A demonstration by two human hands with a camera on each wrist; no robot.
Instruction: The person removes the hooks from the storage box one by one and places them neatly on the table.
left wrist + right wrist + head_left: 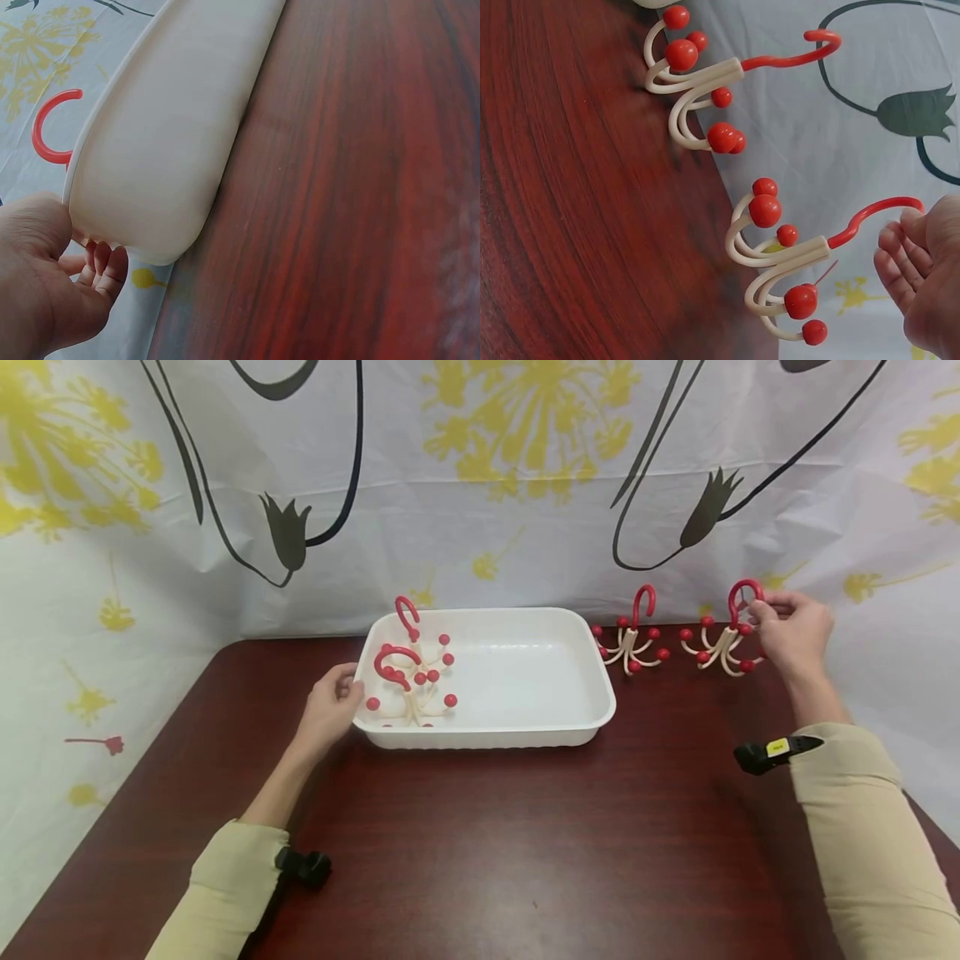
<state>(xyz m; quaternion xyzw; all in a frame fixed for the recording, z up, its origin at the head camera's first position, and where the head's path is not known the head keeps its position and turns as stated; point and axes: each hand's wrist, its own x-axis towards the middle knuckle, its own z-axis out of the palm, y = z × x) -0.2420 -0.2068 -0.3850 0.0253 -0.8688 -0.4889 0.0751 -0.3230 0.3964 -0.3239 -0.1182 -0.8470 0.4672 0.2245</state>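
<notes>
My right hand (797,631) pinches the red hook top of a multi-arm hanger hook (722,649), whose cream arms spread out below and end in red balls. A second hanger hook (628,645) of the same kind stands upright between it and the white tray (517,739). At the tray's left end my left hand (328,706) holds the rim, thumb at the edge and fingers curled beneath, as the left wrist view shows. Inside the tray's left part are two more such hooks, a front one (396,667) and a back one (407,612), their arms partly overlapping.
The tray stands on a dark red-brown wooden table (525,860), towards its back edge. Behind hangs a white cloth (465,527) printed with yellow and dark flowers. A black strapped device (772,753) is on the right wrist, another (303,866) on the left.
</notes>
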